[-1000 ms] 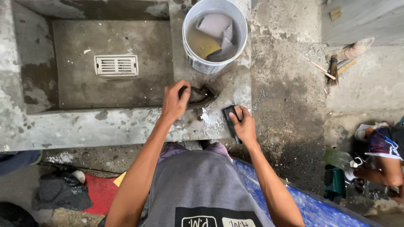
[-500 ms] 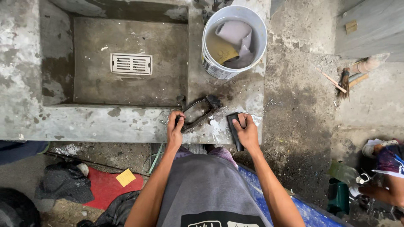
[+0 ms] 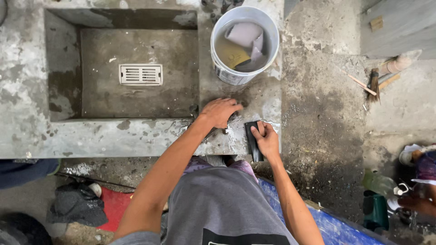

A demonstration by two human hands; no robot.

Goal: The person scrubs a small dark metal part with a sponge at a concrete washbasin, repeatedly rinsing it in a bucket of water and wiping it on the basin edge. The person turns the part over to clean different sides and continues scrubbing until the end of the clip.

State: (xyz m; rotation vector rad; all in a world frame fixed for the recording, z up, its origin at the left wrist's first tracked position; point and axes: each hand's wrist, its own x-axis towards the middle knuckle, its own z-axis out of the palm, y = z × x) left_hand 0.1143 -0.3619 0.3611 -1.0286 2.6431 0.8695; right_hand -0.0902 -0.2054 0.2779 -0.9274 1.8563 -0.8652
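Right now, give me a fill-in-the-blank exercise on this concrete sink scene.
1. The right hand presses on a flat ____ block.
2. The white bucket stands to the ____ of the sunken basin.
3. The drain grate in the basin is ____ in colour.
4. The left hand rests on the wet ____ ledge.

Missing words: black; right; white; concrete

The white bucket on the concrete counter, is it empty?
No, the white bucket holds murky water with a yellow sheet and pale sheets in it.
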